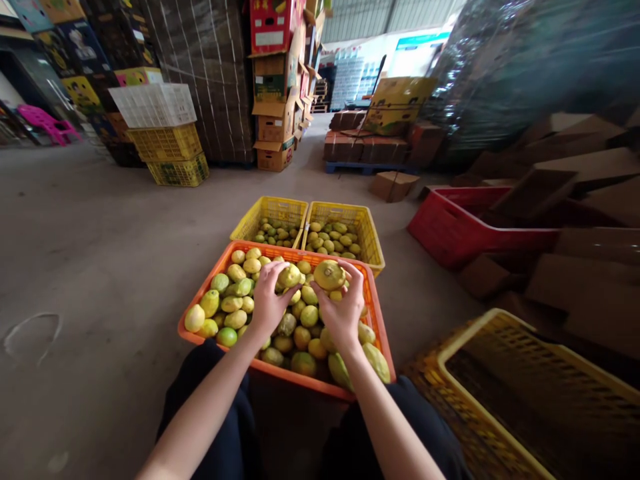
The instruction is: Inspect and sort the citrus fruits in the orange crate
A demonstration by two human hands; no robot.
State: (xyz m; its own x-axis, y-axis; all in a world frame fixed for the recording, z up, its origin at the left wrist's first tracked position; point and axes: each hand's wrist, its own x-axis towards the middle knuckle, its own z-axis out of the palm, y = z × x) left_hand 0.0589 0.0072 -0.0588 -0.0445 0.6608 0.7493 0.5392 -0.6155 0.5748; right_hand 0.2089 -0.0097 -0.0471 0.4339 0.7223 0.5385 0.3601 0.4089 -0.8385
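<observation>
Yellow-green fruit (pixel 289 276) clamped in left grip (pixel 266 300); larger fruit (pixel 329 275) clamped in right grip (pixel 344 313). Orange crate (pixel 301 381) of fruit below both grips. Loose fingertip hold on rounded skin could drop either, bruising fruit beneath.

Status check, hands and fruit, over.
Left hand gripping yellow-green fruit. Right hand gripping larger yellow-green fruit. Both above orange plastic crate. No obstruction visible.
</observation>
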